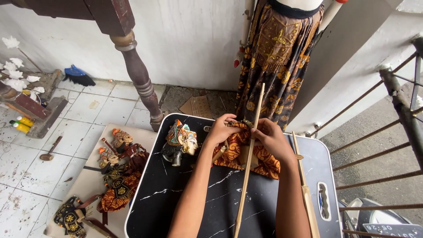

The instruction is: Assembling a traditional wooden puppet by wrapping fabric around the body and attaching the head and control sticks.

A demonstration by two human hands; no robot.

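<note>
Both my hands sit at the far middle of the black marbled surface (185, 194), on the orange batik cloth (264, 164). Left hand (220, 131) pinches the cloth's upper left edge; right hand (272, 137) pinches its top, just right of the stick. The long thin wooden rod (248, 165) runs between them, long axis near-to-far, tip pointing away from me. Right hand looks slightly nearer the rod. Painted puppet head (181, 140) lies left of the cloth.
</note>
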